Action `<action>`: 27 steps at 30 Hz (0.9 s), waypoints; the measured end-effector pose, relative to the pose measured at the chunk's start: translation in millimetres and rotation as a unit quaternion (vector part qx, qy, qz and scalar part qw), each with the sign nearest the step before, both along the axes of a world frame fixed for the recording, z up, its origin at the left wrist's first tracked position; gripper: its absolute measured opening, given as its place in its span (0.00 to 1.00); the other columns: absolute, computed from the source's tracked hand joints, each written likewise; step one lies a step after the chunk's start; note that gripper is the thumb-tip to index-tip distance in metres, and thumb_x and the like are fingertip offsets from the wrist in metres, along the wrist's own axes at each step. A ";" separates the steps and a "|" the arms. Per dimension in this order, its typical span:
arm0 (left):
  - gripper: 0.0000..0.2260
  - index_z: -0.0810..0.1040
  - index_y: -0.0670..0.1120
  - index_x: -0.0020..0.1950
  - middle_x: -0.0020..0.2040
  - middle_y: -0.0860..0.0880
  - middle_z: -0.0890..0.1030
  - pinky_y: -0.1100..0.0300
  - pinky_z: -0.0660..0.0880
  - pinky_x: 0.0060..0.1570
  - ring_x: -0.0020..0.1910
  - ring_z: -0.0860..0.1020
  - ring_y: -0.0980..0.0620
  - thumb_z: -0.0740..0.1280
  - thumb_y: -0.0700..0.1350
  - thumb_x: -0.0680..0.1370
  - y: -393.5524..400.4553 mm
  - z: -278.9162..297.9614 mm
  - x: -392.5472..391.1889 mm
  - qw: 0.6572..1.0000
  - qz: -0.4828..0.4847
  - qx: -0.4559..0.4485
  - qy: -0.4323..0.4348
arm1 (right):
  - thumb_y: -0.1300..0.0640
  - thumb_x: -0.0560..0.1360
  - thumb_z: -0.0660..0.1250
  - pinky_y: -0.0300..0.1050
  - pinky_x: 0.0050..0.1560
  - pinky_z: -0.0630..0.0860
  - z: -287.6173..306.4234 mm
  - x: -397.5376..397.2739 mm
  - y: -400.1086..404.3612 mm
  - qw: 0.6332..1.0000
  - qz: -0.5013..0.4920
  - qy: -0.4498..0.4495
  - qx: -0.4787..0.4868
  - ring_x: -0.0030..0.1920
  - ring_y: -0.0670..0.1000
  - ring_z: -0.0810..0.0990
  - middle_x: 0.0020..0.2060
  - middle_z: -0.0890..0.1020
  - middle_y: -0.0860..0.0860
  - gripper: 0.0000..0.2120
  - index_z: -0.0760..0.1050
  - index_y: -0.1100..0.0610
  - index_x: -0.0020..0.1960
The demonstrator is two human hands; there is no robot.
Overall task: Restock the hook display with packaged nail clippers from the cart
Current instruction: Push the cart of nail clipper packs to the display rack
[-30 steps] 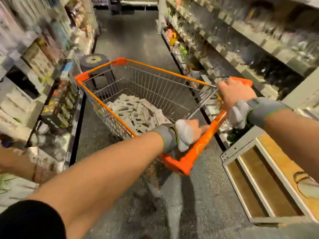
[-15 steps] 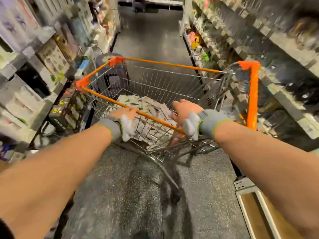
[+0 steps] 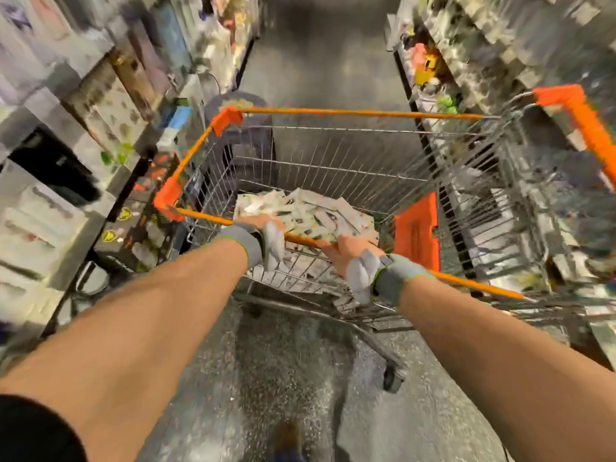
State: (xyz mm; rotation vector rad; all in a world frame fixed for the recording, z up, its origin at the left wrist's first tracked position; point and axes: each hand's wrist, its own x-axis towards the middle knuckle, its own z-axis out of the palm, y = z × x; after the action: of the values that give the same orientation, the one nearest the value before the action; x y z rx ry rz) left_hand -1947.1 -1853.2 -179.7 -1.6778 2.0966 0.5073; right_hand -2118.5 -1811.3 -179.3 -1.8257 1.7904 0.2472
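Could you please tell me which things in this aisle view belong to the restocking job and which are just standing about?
Job:
cart
packaged nail clippers
left hand
right hand

Standing about:
dark stool
left shelves
right shelves
floor

White clipper packs (image 3: 310, 215) heaped in cart (image 3: 350, 151)

Both hands (image 3: 263, 233) (image 3: 346, 253) on cart (image 3: 333, 111) rim, over nail clipper pkgs (image 3: 310, 216).
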 end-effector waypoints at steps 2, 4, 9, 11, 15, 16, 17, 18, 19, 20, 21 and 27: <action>0.15 0.76 0.45 0.62 0.59 0.44 0.78 0.52 0.75 0.57 0.57 0.77 0.44 0.66 0.47 0.76 -19.0 -9.6 6.3 1.000 -0.001 0.021 -0.004 | 0.42 0.81 0.50 0.52 0.56 0.71 -12.3 6.0 -26.7 1.000 -0.005 0.004 0.008 0.59 0.60 0.76 0.57 0.78 0.60 0.25 0.73 0.61 0.61; 0.15 0.76 0.45 0.60 0.58 0.44 0.79 0.53 0.75 0.55 0.56 0.78 0.45 0.67 0.48 0.76 -29.6 -12.3 10.2 1.000 -0.003 0.024 -0.006 | 0.39 0.79 0.51 0.53 0.56 0.70 -18.6 6.7 -38.5 1.000 -0.005 0.014 0.014 0.58 0.60 0.76 0.51 0.78 0.58 0.27 0.74 0.59 0.60; 0.18 0.76 0.42 0.61 0.59 0.44 0.79 0.57 0.73 0.55 0.59 0.77 0.45 0.67 0.51 0.76 -58.6 -23.3 17.4 0.998 0.041 0.042 -0.004 | 0.31 0.75 0.53 0.55 0.56 0.70 -35.2 -6.8 -74.8 0.999 0.009 0.030 -0.013 0.55 0.57 0.78 0.48 0.77 0.52 0.27 0.73 0.52 0.54; 0.20 0.77 0.42 0.60 0.58 0.44 0.79 0.57 0.73 0.54 0.58 0.78 0.46 0.67 0.55 0.76 -64.9 -30.3 15.7 0.997 0.064 0.036 0.008 | 0.29 0.74 0.52 0.51 0.50 0.68 -37.5 -14.8 -83.1 0.998 0.023 0.053 -0.027 0.46 0.53 0.75 0.41 0.77 0.51 0.26 0.73 0.52 0.45; 0.21 0.77 0.42 0.59 0.57 0.44 0.80 0.56 0.73 0.54 0.57 0.78 0.45 0.66 0.57 0.76 -64.7 -31.9 5.5 0.994 0.099 0.023 0.026 | 0.22 0.68 0.46 0.53 0.54 0.65 -29.5 -20.0 -100.0 0.994 0.034 0.104 0.009 0.38 0.51 0.71 0.32 0.71 0.49 0.33 0.65 0.52 0.31; 0.20 0.78 0.42 0.59 0.57 0.44 0.80 0.56 0.74 0.54 0.57 0.78 0.45 0.65 0.56 0.76 -65.1 -33.5 3.4 0.994 0.108 0.019 0.029 | 0.21 0.66 0.45 0.53 0.54 0.66 -28.9 -20.9 -104.1 0.992 0.043 0.114 0.013 0.36 0.50 0.72 0.31 0.72 0.49 0.35 0.65 0.52 0.31; 0.19 0.78 0.42 0.58 0.57 0.44 0.80 0.56 0.74 0.54 0.57 0.78 0.45 0.65 0.55 0.77 -63.6 -32.3 0.9 0.993 0.116 0.020 0.029 | 0.20 0.65 0.44 0.52 0.54 0.67 -29.0 -22.3 -106.6 0.991 0.050 0.123 0.010 0.35 0.50 0.73 0.32 0.74 0.49 0.36 0.67 0.52 0.32; 0.18 0.78 0.42 0.58 0.57 0.44 0.80 0.56 0.74 0.54 0.57 0.78 0.45 0.65 0.54 0.77 -62.5 -34.7 -1.6 0.992 0.123 0.017 0.031 | 0.19 0.63 0.43 0.51 0.54 0.67 -30.3 -24.8 -108.6 0.989 0.053 0.136 0.005 0.37 0.50 0.76 0.34 0.77 0.49 0.37 0.69 0.52 0.34; 0.17 0.78 0.42 0.58 0.57 0.44 0.80 0.56 0.74 0.54 0.57 0.78 0.45 0.65 0.53 0.77 -59.8 -35.9 -4.7 0.991 0.132 0.017 0.030 | 0.18 0.61 0.42 0.50 0.53 0.67 -31.7 -26.9 -108.1 0.987 0.055 0.148 -0.008 0.39 0.51 0.77 0.37 0.79 0.49 0.39 0.72 0.51 0.37; 0.17 0.78 0.42 0.58 0.57 0.44 0.80 0.56 0.74 0.53 0.57 0.78 0.45 0.65 0.54 0.77 -56.4 -38.5 -7.8 0.989 0.141 0.014 0.029 | 0.18 0.61 0.42 0.50 0.50 0.66 -33.5 -28.7 -106.8 0.985 0.057 0.159 -0.020 0.41 0.51 0.78 0.40 0.81 0.49 0.41 0.74 0.50 0.40; 0.17 0.78 0.42 0.58 0.57 0.44 0.80 0.56 0.74 0.53 0.57 0.78 0.45 0.65 0.53 0.77 -51.7 -37.5 -11.8 0.988 0.151 0.013 0.030 | 0.18 0.61 0.43 0.49 0.48 0.63 -37.4 -30.3 -106.0 0.981 0.073 0.176 -0.035 0.43 0.52 0.78 0.42 0.82 0.49 0.41 0.76 0.50 0.44; 0.16 0.77 0.42 0.59 0.58 0.44 0.79 0.56 0.72 0.54 0.58 0.77 0.44 0.65 0.51 0.77 -14.0 -37.8 -34.0 0.975 0.220 0.008 0.018 | 0.17 0.54 0.39 0.50 0.47 0.63 -40.8 -51.8 -93.3 0.977 0.141 0.143 -0.077 0.43 0.53 0.76 0.39 0.80 0.50 0.46 0.76 0.52 0.42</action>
State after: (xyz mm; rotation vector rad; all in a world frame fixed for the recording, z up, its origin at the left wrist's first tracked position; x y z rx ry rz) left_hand -1981.2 -1867.2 -217.5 -2.1461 1.7331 0.6853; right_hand -2170.3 -1904.6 -220.1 -2.2519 1.7720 0.5159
